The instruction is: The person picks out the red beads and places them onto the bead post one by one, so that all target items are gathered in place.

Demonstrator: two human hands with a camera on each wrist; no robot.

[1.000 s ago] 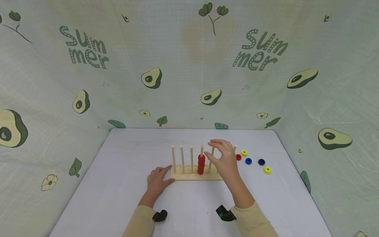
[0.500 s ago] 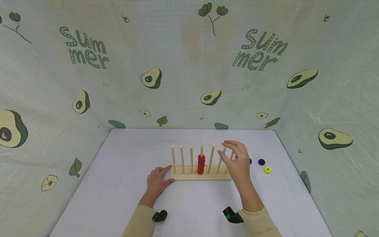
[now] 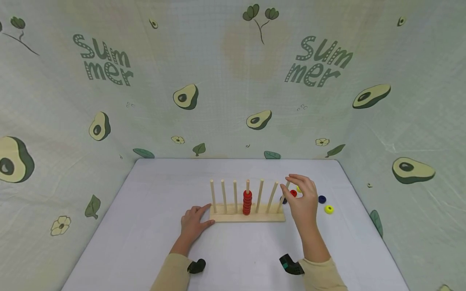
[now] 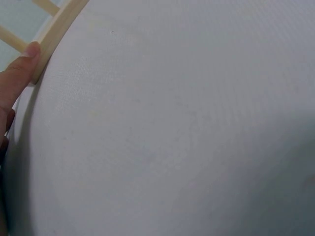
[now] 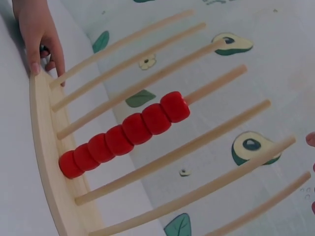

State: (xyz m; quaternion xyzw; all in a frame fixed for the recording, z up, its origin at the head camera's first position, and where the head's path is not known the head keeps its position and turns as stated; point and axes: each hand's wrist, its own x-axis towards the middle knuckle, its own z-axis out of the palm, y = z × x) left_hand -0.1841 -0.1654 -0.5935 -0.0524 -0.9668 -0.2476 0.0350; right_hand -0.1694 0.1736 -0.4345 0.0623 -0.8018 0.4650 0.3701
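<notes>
A wooden peg stand with several upright pegs sits on the table. Red beads are stacked on its middle peg, whose top pokes out bare; the other pegs carry nothing. At the stand's left end, my left hand grips the base, thumb at the front and index finger at the back corner. My right hand hovers near the top of the rightmost peg, thumb and fingers apart, with no bead visible between them. Only its fingertips enter the right wrist view, at the edge.
Loose beads lie right of the stand: a red one, a yellow one partly covered by my hand, a dark blue one, another yellow one, and a dark one behind the last peg. A patterned cloth surrounds the table.
My right hand has moved right, from beside the bead stack to the rightmost peg, uncovering the right end of the stand. My left hand and the stacked red beads stay put.
</notes>
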